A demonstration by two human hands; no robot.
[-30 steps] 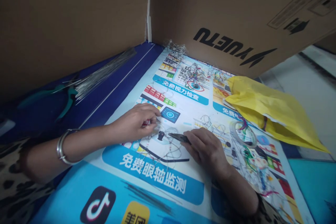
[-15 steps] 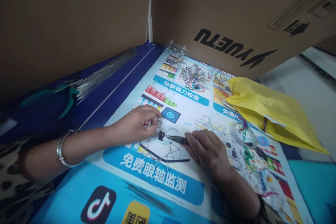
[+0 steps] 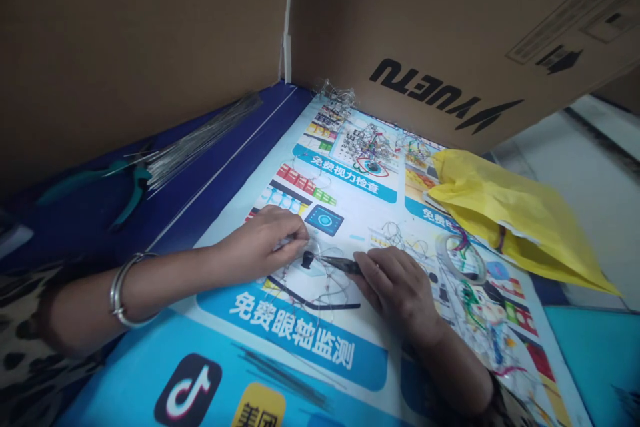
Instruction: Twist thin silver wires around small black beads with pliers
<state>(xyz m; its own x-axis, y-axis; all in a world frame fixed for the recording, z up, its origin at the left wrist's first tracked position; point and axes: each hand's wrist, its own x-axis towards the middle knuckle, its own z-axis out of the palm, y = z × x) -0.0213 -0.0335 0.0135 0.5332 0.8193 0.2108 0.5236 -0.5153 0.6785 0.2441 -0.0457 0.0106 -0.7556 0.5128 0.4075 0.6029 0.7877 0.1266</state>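
My left hand (image 3: 270, 238) is closed, thumb and fingertips pinched together on thin wire whose ends I can barely make out. In my right hand (image 3: 400, 287) is a pair of dark needle-nose pliers (image 3: 337, 263), gripped with the tips pointing left towards the left fingertips. Below and between the hands spreads a loose piece of looped thin wire (image 3: 333, 290), lying over the printed poster sheet (image 3: 370, 373). The pliers' tips are close to the upper part of these loops; whether they clamp a strand I cannot tell.
A bundle of straight wires (image 3: 200, 137) and green-handled pliers (image 3: 134, 197) lie at left. Tangled wire (image 3: 373, 143) sits at the back. A tape roll (image 3: 463, 260) and a yellow bag (image 3: 525, 213) are at right. Cardboard walls (image 3: 425, 13) stand behind.
My left fingers have closed in more and shifted slightly, the gap between them now smaller. My right hand and its pliers stay almost in place.
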